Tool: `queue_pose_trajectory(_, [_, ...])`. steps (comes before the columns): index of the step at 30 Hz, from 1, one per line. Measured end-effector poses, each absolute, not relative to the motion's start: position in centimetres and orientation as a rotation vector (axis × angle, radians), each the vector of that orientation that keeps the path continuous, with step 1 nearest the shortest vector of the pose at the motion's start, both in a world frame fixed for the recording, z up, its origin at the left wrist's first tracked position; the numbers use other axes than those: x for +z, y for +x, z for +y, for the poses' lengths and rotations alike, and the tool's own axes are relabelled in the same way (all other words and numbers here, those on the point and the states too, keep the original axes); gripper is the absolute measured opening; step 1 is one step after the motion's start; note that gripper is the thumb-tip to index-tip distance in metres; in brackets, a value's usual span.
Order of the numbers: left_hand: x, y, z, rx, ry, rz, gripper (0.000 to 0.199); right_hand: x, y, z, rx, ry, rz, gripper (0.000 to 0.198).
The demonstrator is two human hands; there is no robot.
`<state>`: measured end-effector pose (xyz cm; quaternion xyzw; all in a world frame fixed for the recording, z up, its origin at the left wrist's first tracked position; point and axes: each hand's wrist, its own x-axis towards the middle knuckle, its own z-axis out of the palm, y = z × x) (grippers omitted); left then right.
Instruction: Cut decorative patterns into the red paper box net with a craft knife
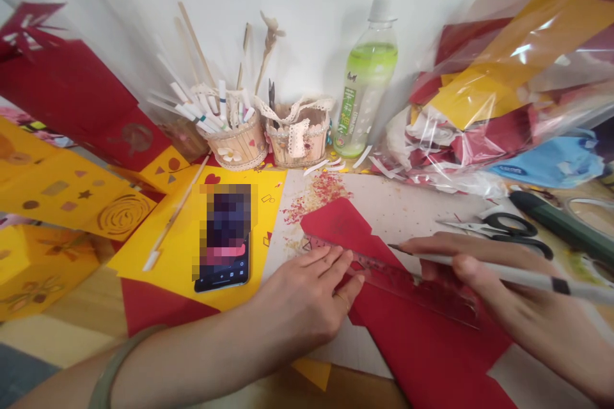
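Observation:
My left hand (314, 297) lies with its fingers stretched flat on a clear ruler (407, 286), pressing it against a red folded piece of card (417, 339). In my right hand (499, 307), a slim white pen (518, 273) with a dark pointed tip and a black band is pinched between thumb and fingers. The pen's tip is just above the ruler, near the card's upper right edge; whether it touches is unclear. Beneath the card is a pale board (403, 204) strewn with red and yellow crumbs.
Scissors (508, 227) and a dark green tool (551, 217) lie beyond my right hand. A phone (225, 275) rests on yellow paper (177, 255). Behind stand a pot of markers (235, 144), a second pot (297, 144), a drink bottle (367, 89) and a plastic bag of scraps (484, 102).

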<state>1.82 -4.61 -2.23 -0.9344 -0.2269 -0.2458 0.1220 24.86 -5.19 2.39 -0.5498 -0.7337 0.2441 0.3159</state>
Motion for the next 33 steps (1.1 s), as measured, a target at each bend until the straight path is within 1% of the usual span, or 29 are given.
queue_pose_trajectory(2, [-2.3, 1.8, -4.7, -0.7, -2.72, -0.671, 0.027, 2.7, 24.1, -4.8, 0.829, -1.447, -1.866, 0.037])
queue_pose_trajectory(5, [-2.2, 1.8, -4.7, -0.688, -2.708, -0.667, 0.026, 1.9, 22.7, -4.1, 1.094, -1.404, -1.73, 0.026])
queue_pose_trajectory(7, [-2.2, 1.8, -4.6, -0.706, -2.706, -0.655, 0.027, 0.9, 22.0, -3.8, 1.184, -1.369, -1.656, 0.02])
queue_pose_trajectory(10, [-2.2, 1.8, -4.5, -0.735, -2.712, -0.655, 0.028, -0.2, 21.8, -3.5, 1.112, -1.344, -1.692, 0.022])
queue_pose_trajectory(14, [-2.3, 1.7, -4.7, -0.685, -2.727, -0.654, 0.03, -0.5, 22.0, -3.6, 0.991, -1.382, -1.753, 0.023])
queue_pose_trajectory(33, [-2.6, 1.7, -5.2, -0.613, -2.76, -0.681, 0.034, -0.4, 22.1, -4.0, 0.853, -1.404, -1.858, 0.023])
